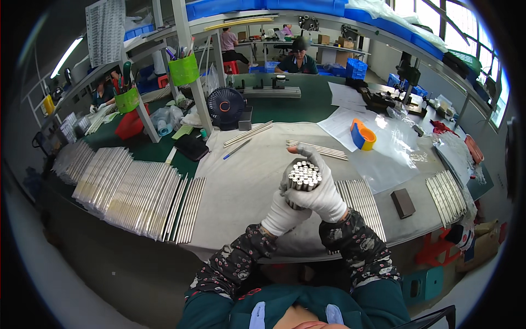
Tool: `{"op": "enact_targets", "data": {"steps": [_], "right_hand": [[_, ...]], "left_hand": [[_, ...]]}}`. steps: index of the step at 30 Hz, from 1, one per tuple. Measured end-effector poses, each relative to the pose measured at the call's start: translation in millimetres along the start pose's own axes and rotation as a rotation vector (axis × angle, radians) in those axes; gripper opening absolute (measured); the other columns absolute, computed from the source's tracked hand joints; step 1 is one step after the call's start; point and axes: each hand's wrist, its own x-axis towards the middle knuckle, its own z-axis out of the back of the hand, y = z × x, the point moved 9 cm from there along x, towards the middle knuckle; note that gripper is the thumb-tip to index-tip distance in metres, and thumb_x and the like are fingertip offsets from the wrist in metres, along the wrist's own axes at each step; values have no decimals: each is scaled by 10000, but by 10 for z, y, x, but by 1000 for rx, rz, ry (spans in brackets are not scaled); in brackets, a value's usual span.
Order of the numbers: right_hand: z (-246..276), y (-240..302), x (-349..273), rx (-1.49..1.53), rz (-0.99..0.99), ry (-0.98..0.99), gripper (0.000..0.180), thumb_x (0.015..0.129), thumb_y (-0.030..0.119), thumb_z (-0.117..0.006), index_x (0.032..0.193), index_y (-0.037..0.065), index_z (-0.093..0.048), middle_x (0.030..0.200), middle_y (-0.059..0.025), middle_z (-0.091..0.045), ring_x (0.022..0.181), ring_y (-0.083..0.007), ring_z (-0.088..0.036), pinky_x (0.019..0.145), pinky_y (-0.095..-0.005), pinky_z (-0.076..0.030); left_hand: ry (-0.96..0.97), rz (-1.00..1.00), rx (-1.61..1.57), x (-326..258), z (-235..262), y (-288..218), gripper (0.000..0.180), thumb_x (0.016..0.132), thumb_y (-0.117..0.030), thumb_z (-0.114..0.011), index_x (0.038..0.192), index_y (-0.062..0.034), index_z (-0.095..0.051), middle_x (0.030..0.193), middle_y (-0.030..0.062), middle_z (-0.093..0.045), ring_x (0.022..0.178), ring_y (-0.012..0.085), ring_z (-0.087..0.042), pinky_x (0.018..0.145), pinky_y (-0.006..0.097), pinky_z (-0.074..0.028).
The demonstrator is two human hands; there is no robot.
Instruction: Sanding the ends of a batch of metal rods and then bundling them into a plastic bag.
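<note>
A bundle of slim silvery metal rods (304,176) stands with its round ends turned up toward me, above the middle of the table. My right hand (326,196), in a white glove with bare fingertips, closes round its right side; one finger points out past the far side. Lower down, my left hand (283,215), also gloved, grips the bundle from the left, its fingers partly hidden. Just right of my hands lies a row of similar rods (362,205). Beyond the bundle, a few more rods (323,151) rest on the pale cloth (235,189).
Rows of rods, many in clear wrapping (129,186), fill the table's left side. A dark block (402,203) and another rod group (445,197) lie right. Farther back are a tape dispenser (362,135), a pen (237,149) and a fan (226,106). A co-worker (298,61) sits opposite.
</note>
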Motion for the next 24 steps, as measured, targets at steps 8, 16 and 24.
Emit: {"op": "enact_targets", "data": {"steps": [8,16,24], "right_hand": [[126,-123,-3,122,-68,-14,837,619,-61,-671,1370,-16,-305,814,-55,-596,793,-156,-621,781,-290,-507],[242,-229,13,-222,-121,14,851,633,58,-768,1372,17,-348,1143,-99,-561,1097,-181,-537,974,-309,-408],[938,-179,-439,-657,-82,9,854,788,456,-683,1406,5,-303,1347,-205,-451,1263,-303,-429,1050,-361,-331]], "left_hand": [[-39,-91,6,141,17,-128,504,684,-88,-727,1143,-69,-520,1070,102,-597,1004,246,-599,829,346,-485],[72,58,-507,374,75,-100,537,711,-31,-731,1174,-54,-461,1049,38,-584,969,143,-588,832,296,-492],[-75,323,-611,332,174,-22,442,735,0,-670,1114,-37,-446,907,3,-580,807,67,-576,723,234,-488]]}}
